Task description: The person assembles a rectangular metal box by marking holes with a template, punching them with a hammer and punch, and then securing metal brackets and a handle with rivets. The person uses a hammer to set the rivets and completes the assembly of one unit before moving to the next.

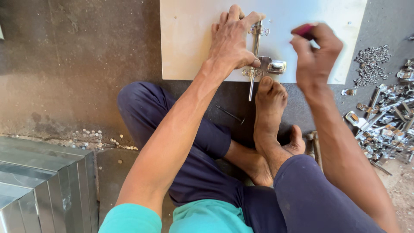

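I'd keep my left hand (pixel 231 41) pressed flat on the metal latch (pixel 258 56) while my right hand (pixel 315 51) pinches what looks like a red-handled tool (pixel 304 29) just beside it.

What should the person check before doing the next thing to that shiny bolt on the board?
1. Left hand pressing the metal door bolt flat on the pale board: ok.
2. Right hand gripping the red-handled tool: ok.
3. Tool tip on a screw: cannot tell, hidden by the hand.
4. Foot steadying the board's edge: ok.
5. Toes away from the bolt rod's end: not ok, right beside it.
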